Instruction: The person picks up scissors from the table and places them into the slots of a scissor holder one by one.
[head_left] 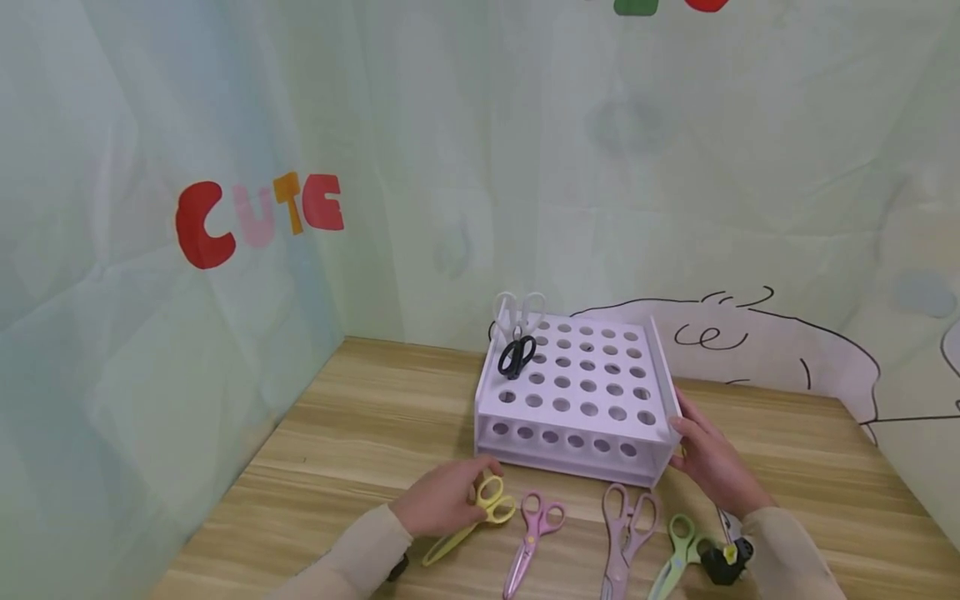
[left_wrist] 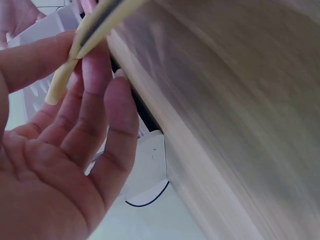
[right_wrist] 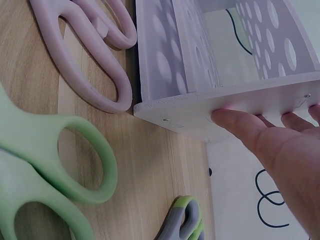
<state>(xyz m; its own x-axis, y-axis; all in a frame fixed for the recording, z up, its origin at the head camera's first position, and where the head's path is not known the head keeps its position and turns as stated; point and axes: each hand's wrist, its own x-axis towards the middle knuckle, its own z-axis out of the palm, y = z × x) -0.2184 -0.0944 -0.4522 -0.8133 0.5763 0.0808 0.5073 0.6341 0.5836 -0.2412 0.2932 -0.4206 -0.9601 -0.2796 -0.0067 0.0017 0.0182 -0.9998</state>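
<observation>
Right now what matters most is the slant of the yellow plastic-handled scissors (head_left: 452, 542) pinched between the thumb and fingers of my left hand (head_left: 442, 500): their long axis runs obliquely, finger loops toward the front of the white, hole-studded rack (head_left: 576, 423), blade end back toward me and to the left. They lie in front of the rack's left half, so the left hand is the nearer one. I cannot tell whether they are fully clear of the wood-grained table (head_left: 360, 417). My right hand (head_left: 712, 462) is well apart, holding nothing, fingers fairly straight against the outer face of the rack's right wall. A narrow strip of table separates the yellow loops from the rack's front edge. Just to the right lie the pink scissors with slim blades (head_left: 529, 542), so that side looks tight; farther along come the big lilac scissors (head_left: 617, 533) and the light-green scissors (head_left: 678, 554). To my left the table has the most room. On the rack, black-looped scissors (head_left: 517, 358) and white-looped scissors (head_left: 513, 312) stand at the left edge, with holes free to their right.
</observation>
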